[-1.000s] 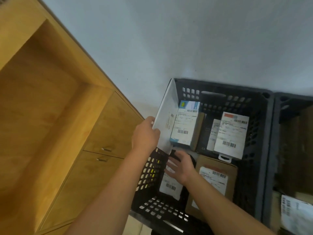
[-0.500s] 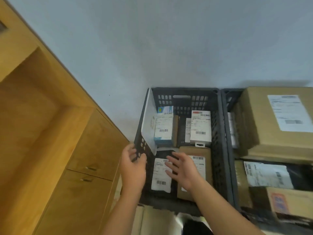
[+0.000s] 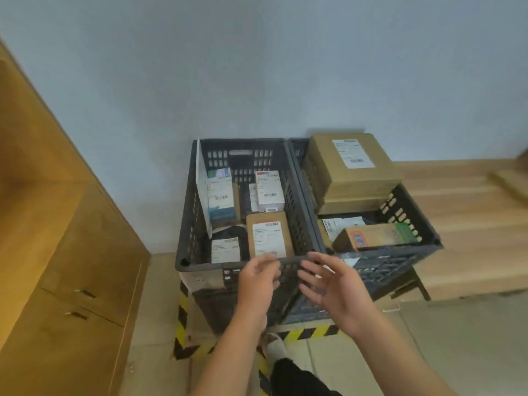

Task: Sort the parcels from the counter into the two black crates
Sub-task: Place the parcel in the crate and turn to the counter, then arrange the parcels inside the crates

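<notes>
- Left hand (image 3: pixel 258 277): held empty before the near rim of the left crate (image 3: pixel 205 265), fingers loosely curled.
- Right hand (image 3: pixel 335 287): held empty just beside it, fingers spread and relaxed.
- Left crate: a brown labelled parcel (image 3: pixel 268 237) is seen inside among others; a white envelope (image 3: pixel 201 181) is leaned against the left wall.
- Right crate (image 3: pixel 400 250): filled, with a large cardboard box (image 3: pixel 328 178) laid across its far end.

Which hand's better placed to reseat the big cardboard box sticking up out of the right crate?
Right, probably. The right hand hovers open and empty near where the crates meet, closer to the big cardboard box; the left hand is before the left crate.
</notes>
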